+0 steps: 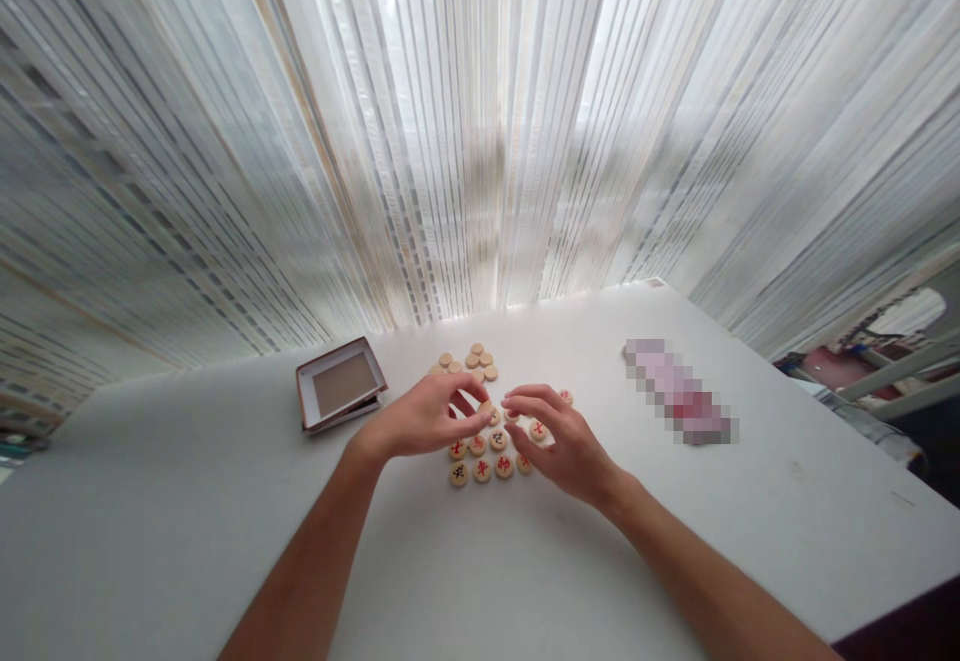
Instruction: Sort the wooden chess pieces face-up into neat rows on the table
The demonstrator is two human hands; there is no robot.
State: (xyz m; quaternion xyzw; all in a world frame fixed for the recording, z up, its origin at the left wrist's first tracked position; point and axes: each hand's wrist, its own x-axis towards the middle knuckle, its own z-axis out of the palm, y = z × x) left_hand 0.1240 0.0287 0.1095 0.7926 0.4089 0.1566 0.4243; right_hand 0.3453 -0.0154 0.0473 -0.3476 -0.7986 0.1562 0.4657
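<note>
Round wooden Chinese chess pieces lie in rows on the white table, marked with red or black characters; one black-marked piece [459, 474] sits at the near left corner, beside a red-marked piece [482, 470]. My left hand [439, 411] pinches a Chinese chess piece [486, 407] between thumb and fingertips, just over the rows. Close by on the right, my right hand [559, 436] is open, its thumb and fingers curved apart around a piece [512, 416] that appears to rest on the table. My right hand partly hides pieces at the right side of the rows.
Behind my left hand are several loose pieces [478, 362] with no characters visible. An open shallow box [341, 381] stands at the left. A blurred pinkish object [679, 391] lies at the right. Striped curtains [480, 141] hang along the table's far edge.
</note>
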